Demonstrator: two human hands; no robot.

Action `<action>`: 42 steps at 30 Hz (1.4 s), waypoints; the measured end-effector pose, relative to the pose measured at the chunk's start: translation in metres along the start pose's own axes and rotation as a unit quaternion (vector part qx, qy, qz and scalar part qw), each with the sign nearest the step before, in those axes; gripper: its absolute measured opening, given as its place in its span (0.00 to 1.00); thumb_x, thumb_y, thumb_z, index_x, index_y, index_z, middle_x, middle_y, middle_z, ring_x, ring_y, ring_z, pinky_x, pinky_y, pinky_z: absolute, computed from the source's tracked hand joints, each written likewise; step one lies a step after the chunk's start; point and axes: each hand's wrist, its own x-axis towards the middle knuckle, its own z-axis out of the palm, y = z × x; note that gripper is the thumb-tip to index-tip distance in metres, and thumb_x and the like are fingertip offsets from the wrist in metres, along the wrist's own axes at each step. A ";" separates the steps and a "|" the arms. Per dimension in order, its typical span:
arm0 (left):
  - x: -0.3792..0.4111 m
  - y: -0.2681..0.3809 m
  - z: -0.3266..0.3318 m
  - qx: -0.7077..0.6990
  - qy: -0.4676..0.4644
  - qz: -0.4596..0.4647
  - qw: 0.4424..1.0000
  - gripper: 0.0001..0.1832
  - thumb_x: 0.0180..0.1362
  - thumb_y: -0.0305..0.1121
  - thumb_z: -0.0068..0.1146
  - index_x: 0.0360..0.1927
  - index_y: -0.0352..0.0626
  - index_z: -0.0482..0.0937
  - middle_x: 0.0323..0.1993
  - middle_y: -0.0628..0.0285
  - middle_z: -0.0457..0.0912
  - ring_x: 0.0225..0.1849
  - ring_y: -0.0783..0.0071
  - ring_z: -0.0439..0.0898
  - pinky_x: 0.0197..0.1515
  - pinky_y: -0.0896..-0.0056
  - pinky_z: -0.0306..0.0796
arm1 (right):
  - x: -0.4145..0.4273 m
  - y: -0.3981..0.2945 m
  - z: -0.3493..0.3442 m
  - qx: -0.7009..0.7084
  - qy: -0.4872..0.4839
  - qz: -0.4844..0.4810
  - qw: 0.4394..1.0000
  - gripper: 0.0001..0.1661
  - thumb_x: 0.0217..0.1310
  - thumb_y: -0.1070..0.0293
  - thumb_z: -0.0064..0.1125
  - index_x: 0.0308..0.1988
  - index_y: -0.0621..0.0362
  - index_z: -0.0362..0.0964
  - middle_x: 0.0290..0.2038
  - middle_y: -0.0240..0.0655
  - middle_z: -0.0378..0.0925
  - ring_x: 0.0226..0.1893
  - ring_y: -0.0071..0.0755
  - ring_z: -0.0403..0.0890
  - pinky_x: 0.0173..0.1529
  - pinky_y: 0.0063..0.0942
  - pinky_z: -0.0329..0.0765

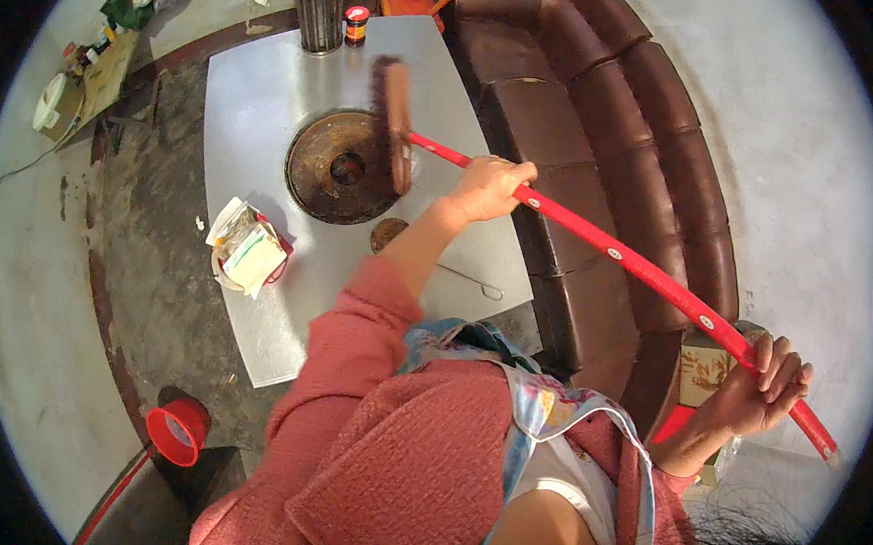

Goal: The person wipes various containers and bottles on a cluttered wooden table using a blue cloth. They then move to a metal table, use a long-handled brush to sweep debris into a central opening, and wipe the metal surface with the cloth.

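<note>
My left hand [489, 188] grips the red pole of a broom [619, 254] partway along, over the right side of a metal-topped stove table [256, 115]. Near the pole's end, my right hand [771, 390] is closed around it, at the right of the view. The broom's head, blurred, with dark bristles facing left, overlaps the right edge of the round iron stove plate [326, 189]; whether it touches the plate I cannot tell. A small round lid [388, 234] lies beside my left forearm, and a thin metal hook [473, 279] lies nearer my body.
A black stovepipe [318, 11] and a red-lidded jar [355, 28] stand at the table's far end. Opened packaging [254, 255] sits at its left edge. A brown leather sofa [614, 134] runs along the right. A red bucket [178, 431] is at lower left.
</note>
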 end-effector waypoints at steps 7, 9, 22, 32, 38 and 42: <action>0.003 0.019 -0.044 0.049 -0.022 0.020 0.998 0.11 0.48 0.28 0.60 0.36 0.47 0.73 0.26 0.61 0.82 0.31 0.54 0.81 0.33 0.54 0.72 | -0.011 -0.016 -0.017 0.073 0.062 -0.003 0.995 0.10 0.67 0.68 0.53 0.29 0.57 0.71 0.14 0.19 0.54 0.20 0.18 0.55 0.30 0.18 0.58; 0.009 0.024 -0.034 0.041 0.015 0.024 0.999 0.11 0.45 0.27 0.59 0.34 0.46 0.73 0.24 0.58 0.81 0.31 0.54 0.81 0.35 0.54 0.72 | -0.006 -0.030 -0.007 0.056 0.032 -0.041 0.997 0.16 0.65 0.70 0.53 0.22 0.50 0.62 0.13 0.19 0.55 0.19 0.18 0.56 0.29 0.18 0.58; -0.001 -0.003 -0.029 0.066 0.023 0.014 0.997 0.11 0.48 0.27 0.59 0.35 0.48 0.73 0.25 0.62 0.81 0.31 0.55 0.81 0.35 0.54 0.71 | -0.017 -0.003 0.009 0.045 -0.003 -0.012 0.999 0.07 0.66 0.66 0.54 0.35 0.56 0.73 0.14 0.19 0.56 0.20 0.17 0.57 0.30 0.20 0.58; -0.056 -0.021 -0.046 0.126 -0.003 -0.011 0.992 0.11 0.46 0.27 0.59 0.35 0.46 0.72 0.23 0.61 0.79 0.30 0.56 0.80 0.34 0.56 0.70 | -0.034 0.040 -0.024 0.092 0.020 0.055 0.994 0.10 0.71 0.64 0.47 0.42 0.57 0.73 0.13 0.19 0.54 0.20 0.18 0.57 0.31 0.22 0.58; -0.032 0.020 -0.045 0.126 0.036 -0.033 0.991 0.10 0.45 0.25 0.58 0.32 0.45 0.72 0.22 0.62 0.78 0.28 0.56 0.79 0.32 0.56 0.68 | -0.001 0.009 -0.042 0.133 0.095 0.069 0.984 0.10 0.71 0.69 0.46 0.36 0.62 0.70 0.15 0.21 0.52 0.20 0.20 0.55 0.33 0.23 0.59; -0.070 -0.014 -0.028 0.103 0.041 -0.043 0.993 0.08 0.45 0.25 0.58 0.31 0.46 0.73 0.22 0.62 0.79 0.29 0.57 0.80 0.33 0.55 0.69 | -0.013 0.054 -0.054 0.133 0.112 0.111 0.979 0.12 0.72 0.67 0.45 0.37 0.61 0.73 0.15 0.21 0.51 0.20 0.21 0.55 0.33 0.23 0.59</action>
